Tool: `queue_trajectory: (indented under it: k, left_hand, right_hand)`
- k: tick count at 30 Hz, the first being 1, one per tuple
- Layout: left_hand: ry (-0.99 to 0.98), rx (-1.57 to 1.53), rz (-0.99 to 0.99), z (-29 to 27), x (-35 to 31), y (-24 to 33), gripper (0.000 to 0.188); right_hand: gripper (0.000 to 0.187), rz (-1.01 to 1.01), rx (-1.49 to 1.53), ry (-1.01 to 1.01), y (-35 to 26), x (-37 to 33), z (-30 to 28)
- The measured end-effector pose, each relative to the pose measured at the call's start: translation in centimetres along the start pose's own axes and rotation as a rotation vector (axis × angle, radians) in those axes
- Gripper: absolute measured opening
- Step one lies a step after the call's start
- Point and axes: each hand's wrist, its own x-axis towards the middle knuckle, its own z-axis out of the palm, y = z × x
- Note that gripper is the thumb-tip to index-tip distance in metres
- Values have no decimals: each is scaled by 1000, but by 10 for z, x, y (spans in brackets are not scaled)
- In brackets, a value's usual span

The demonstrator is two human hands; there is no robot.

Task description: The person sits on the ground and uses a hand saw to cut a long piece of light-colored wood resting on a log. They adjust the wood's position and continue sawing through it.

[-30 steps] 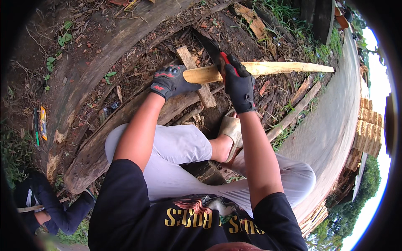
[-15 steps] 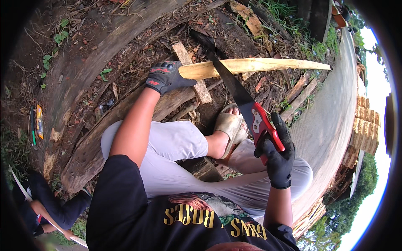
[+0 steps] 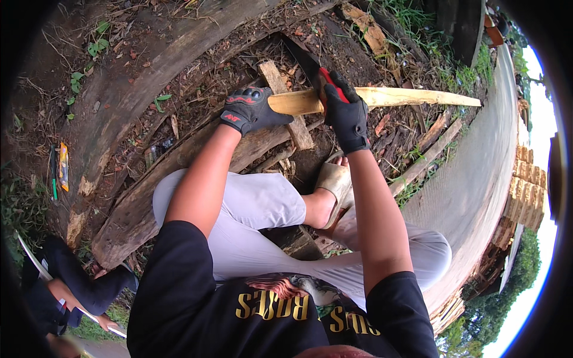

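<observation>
My left hand (image 3: 249, 108), in a black and red work glove, is closed on the left end of a long, pale, tapering wood strip (image 3: 418, 97). My right hand (image 3: 346, 118), also gloved in black, grips the red handle of a hand saw (image 3: 302, 58) just over the strip. The dark blade points away from me, up and to the left, and crosses the strip a little right of my left hand. Beneath the strip's left part lies a short flat wood block (image 3: 301, 134). My right palm hides part of the handle and of the strip.
A weathered log (image 3: 128, 218) runs below the block, near my sandalled foot (image 3: 329, 191). A yellow-orange item (image 3: 64, 167) lies on the soil at left. Another person (image 3: 71, 286) holds a long pale strip at lower left. Stacked wood (image 3: 525, 191) stands at far right.
My right hand has pushed the saw forward and to the left, so its handle is now at the strip. My left hand stays closed on the strip's end. The view has shifted slightly.
</observation>
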Motion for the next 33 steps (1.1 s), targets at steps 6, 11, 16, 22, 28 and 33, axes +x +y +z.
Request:
queue_trajectory:
  k: [6,11,16,22,28,33]
  left_hand:
    - [33,5,-10,6,-3,-4,76]
    - [-33,-25,2,-1,-4,1,77]
    - [-24,-19,22,6,3,-6,79]
    - [-27,-1,9,4,1,-10,78]
    - [50,-23,34,6,-1,-3,79]
    - [45,-12,-16,8,-4,-5,84]
  right_hand:
    - [49,150,237,-78,2,-88,-62]
    - [50,92,-32,-42,-15,-187,-128]
    - [49,154,-6,-9,-59,-198,-132]
    - [45,198,80,-90,-37,-102,-74]
    - [47,-144,-21,87,21,3,8]
    - [46,14,32,20,20,0,5]
